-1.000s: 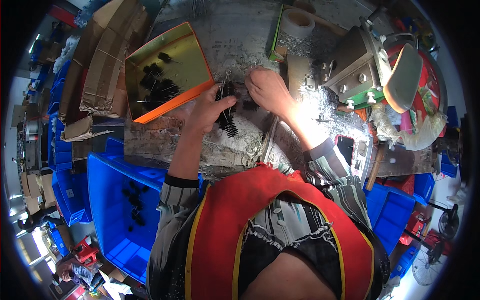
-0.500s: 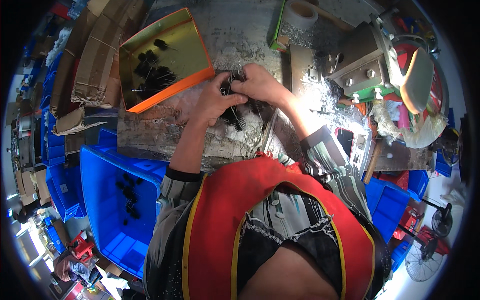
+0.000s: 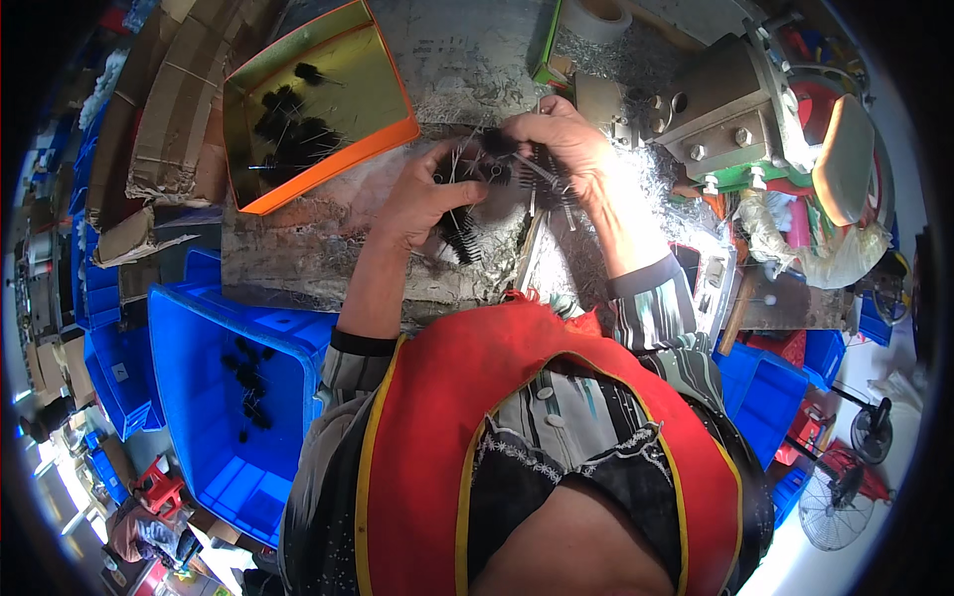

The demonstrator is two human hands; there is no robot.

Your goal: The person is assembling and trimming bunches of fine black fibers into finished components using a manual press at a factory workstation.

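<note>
My left hand grips a bundle of small black wire brushes with twisted metal stems, held over a metal-topped workbench. My right hand is closed on more of the black brushes just to the right, its fingers touching the left hand's bundle. Both hands meet above the bench's middle. An orange tray with several black brushes lies at the upper left of the bench.
A blue plastic bin holding a few black brushes stands lower left beside me, with more blue bins further left. A grey metal machine sits upper right. Cardboard boxes are stacked upper left. A tape roll lies at the top.
My right hand has come in from the right and closed on brushes next to the left hand. Both hands now work the bundle together, slightly higher over the bench.
</note>
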